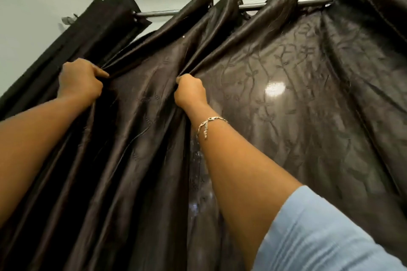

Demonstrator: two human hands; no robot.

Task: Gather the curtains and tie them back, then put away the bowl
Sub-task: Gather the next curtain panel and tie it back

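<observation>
Head view has both your hands up on the curtain (297,121), below the rod (262,6). Your left hand (80,79) is clenched round a fold of the dark cloth under the rod's left part, just right of the pleats already packed tight at the rod's left end. Your right hand (190,90) grips a second fold under the rod's middle, with a bracelet (209,124) on its wrist and a pale blue sleeve (330,233) lower down that arm. Between your two hands one width of cloth hangs in loose pleats.

By my reading you are partway through the gathering. Only the stack at the rod's left end looks done. The folds in your fists have not been brought up to that stack, and bare rod shows between them and it. Under the rod's right stretch the curtain lies wide and nearly flat, its stitched vine pattern open to view and a patch of glare on it. At the rod's far right more pleats rise, but you cannot tell from here whether they belong to this panel or to a second one.

Tying back is not begun, and nothing to tie with shows. The bowl is out of view, so that step is all ahead of you.
</observation>
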